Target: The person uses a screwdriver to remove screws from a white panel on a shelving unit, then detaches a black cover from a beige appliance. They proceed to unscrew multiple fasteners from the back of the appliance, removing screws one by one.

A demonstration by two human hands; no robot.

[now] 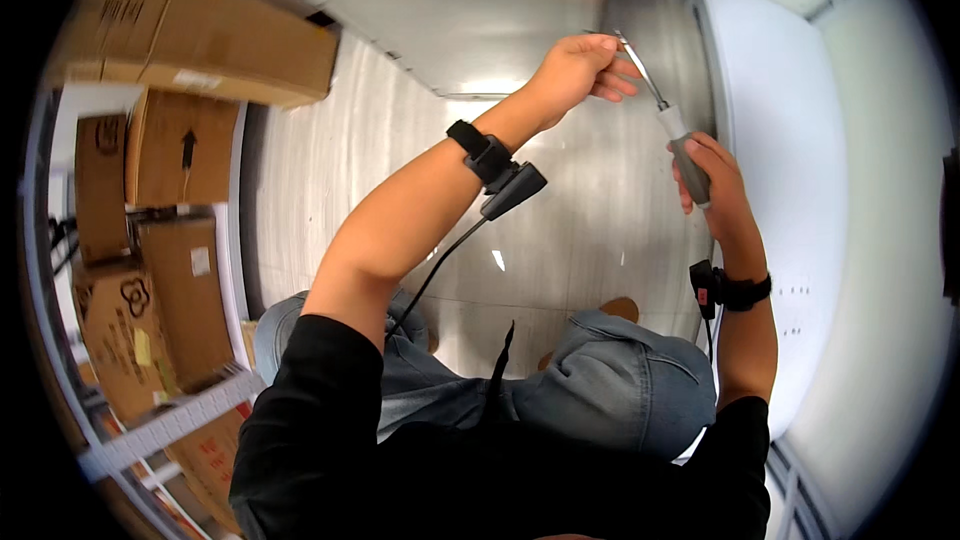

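Note:
My right hand (715,180) is wrapped round the grey handle of a screwdriver (676,135). The tool's metal shaft slants up and to the left, its tip close to the fingers of my left hand (590,70). On that hand the thumb and forefinger are pinched together beside the tip, while the other fingers are loosely bent. Whatever lies in the pinch is too small to make out. In front of my left hand stands a large silvery metal panel (450,15).
Cardboard boxes (235,40) fill a metal rack (170,430) on my left. A white panel (775,170) runs along my right side. Grey wood-look floor (330,190) lies below my arms. A black strap with a cabled device (515,190) is on my left wrist, another (740,290) on my right.

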